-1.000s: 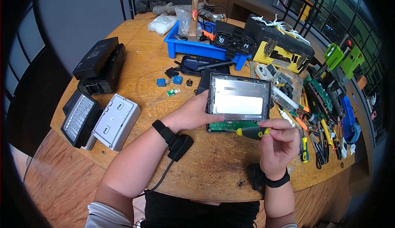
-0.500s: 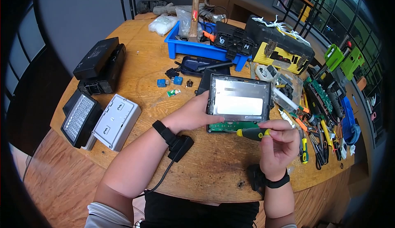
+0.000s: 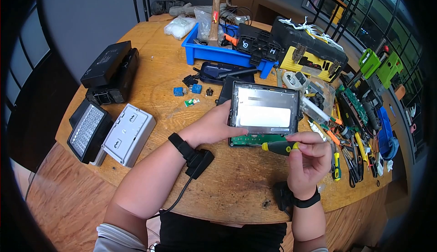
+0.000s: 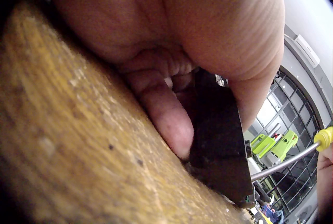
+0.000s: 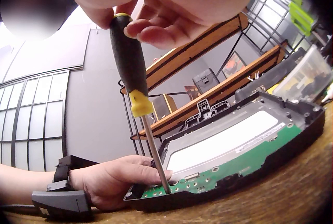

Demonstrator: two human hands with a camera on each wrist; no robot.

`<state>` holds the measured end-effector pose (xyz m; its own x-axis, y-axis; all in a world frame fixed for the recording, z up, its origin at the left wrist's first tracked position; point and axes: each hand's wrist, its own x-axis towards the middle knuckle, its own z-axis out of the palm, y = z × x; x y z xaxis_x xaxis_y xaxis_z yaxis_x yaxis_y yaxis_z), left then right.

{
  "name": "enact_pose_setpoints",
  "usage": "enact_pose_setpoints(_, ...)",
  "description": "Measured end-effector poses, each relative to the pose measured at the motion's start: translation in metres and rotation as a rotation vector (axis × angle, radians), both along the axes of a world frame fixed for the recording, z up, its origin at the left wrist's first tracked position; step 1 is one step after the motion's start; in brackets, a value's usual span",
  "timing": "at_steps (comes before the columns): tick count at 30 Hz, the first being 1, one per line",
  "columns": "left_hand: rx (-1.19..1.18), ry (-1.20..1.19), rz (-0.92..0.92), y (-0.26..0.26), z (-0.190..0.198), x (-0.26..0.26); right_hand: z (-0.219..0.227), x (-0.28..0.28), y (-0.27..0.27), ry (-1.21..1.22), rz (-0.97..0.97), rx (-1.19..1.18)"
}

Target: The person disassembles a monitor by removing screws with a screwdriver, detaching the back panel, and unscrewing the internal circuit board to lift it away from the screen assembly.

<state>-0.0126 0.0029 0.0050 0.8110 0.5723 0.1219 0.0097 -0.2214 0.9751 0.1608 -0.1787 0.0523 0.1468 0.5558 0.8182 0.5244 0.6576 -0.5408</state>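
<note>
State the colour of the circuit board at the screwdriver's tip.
The circuit board is green; it shows best in the right wrist view.

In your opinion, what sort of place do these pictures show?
Probably an electronics repair workshop: the right hand holds a screwdriver to a green circuit board, while a black-and-yellow toolbox and assorted hand tools crowd the wooden table.

Blue tray (image 3: 218, 55), tools (image 3: 360, 143) on wooden table (image 3: 227, 183)
</note>
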Motion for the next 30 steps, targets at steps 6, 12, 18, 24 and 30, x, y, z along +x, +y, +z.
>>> enact_pose_setpoints(6, 0.022, 0.009, 0.005, 0.0009, -0.0019, 0.0000, -0.0005, 0.0000, -0.0002, 0.005, 0.000, -0.006)
enact_pose_setpoints(12, 0.058, 0.015, 0.028, -0.0016, 0.0005, -0.0008, -0.0004, -0.0001, -0.0013, 0.011, 0.003, -0.024)
enact_pose_setpoints(18, 0.056, 0.014, 0.024, -0.0025, 0.0048, -0.0008, -0.0007, 0.0004, -0.0024, 0.020, 0.016, -0.047)
enact_pose_setpoints(24, 0.042, 0.020, 0.013, 0.0007, -0.0004, -0.0003, -0.0009, -0.0001, -0.0014, 0.012, 0.029, -0.041)
enact_pose_setpoints(30, 0.030, 0.015, 0.002, -0.0003, 0.0020, -0.0003, -0.0004, 0.0002, -0.0023, 0.019, 0.030, -0.054)
